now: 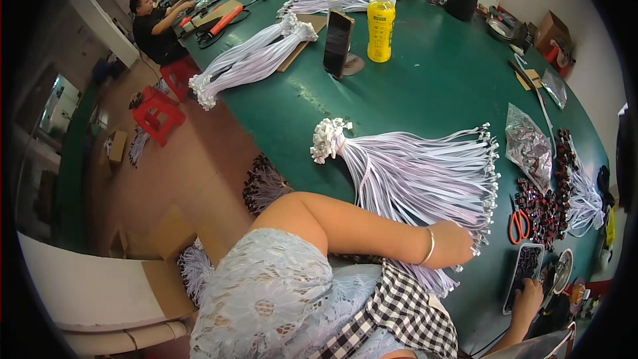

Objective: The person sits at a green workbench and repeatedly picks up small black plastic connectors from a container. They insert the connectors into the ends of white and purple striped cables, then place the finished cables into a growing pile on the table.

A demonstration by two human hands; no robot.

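A wide bundle of flat white cables (412, 166) lies fanned out in front of me, gathered at its left end with white connectors and spreading to small dark-tipped ends on the right. Over the near right corner of the fan, my left hand (454, 243) is curled closed among the cable ends; its fingertips and whatever they hold are hidden. My right hand (530, 298) reaches into a grey rectangular tray (510, 300) of small dark parts. Its fingers are drawn together at the parts, and what they grip is too small to make out.
Orange-handled scissors (519, 226) lie beside a heap of small red-and-black parts (541, 209). Farther off are a clear plastic bag (528, 146), a propped phone (337, 43), a yellow bottle (381, 26) and another cable bundle (256, 60). A co-worker (159, 30) works at the far left.
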